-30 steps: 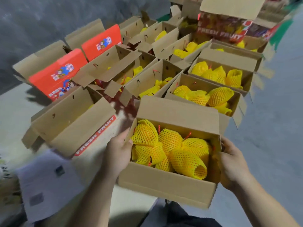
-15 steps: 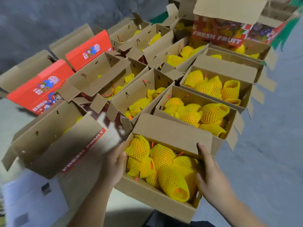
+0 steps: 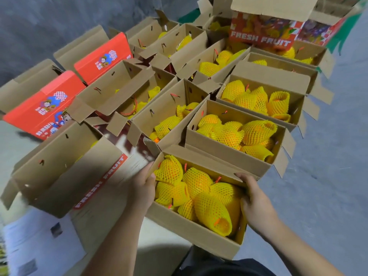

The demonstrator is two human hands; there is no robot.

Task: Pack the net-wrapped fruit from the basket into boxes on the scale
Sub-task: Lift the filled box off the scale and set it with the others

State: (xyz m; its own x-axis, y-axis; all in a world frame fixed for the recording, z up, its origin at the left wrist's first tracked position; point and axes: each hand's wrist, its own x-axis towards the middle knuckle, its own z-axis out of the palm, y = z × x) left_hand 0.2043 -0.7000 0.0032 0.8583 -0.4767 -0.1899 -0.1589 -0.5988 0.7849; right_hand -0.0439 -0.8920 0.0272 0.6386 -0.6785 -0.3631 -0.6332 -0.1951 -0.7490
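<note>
Boxes of net-wrapped fruit are seen spread over the floor, and the nearest cardboard box [image 3: 191, 234] is held between both hands. Compared with half a second ago, this box has been carried further forward and lowered, so that its far flap now lies against the near wall of the next filled box [image 3: 225, 154] in the row, where a gap was visible before. The right hand [image 3: 254, 198] has been shifted: earlier its fingers were spread over the far flap, and now they are curled round the box's right wall near the far corner, with the thumb inside the rim. The left hand [image 3: 142, 188] is kept where it was, gripping the left wall, its thumb hooked over the edge beside the fruit.

The net-wrapped fruit [image 3: 199, 194] lies inside the held box, between the two hands, several yellow-netted pieces packed close together. One piece touches the left wall just beside the left thumb; another, with its open net end toward the near right corner, lies just beside the right hand.

To the left, an open box printed FRESH FRUIT [image 3: 65, 176] stands beside the left forearm, on white sheets [image 3: 39, 244]. Two red printed boxes [image 3: 47, 108] stand further back on the left.
</note>
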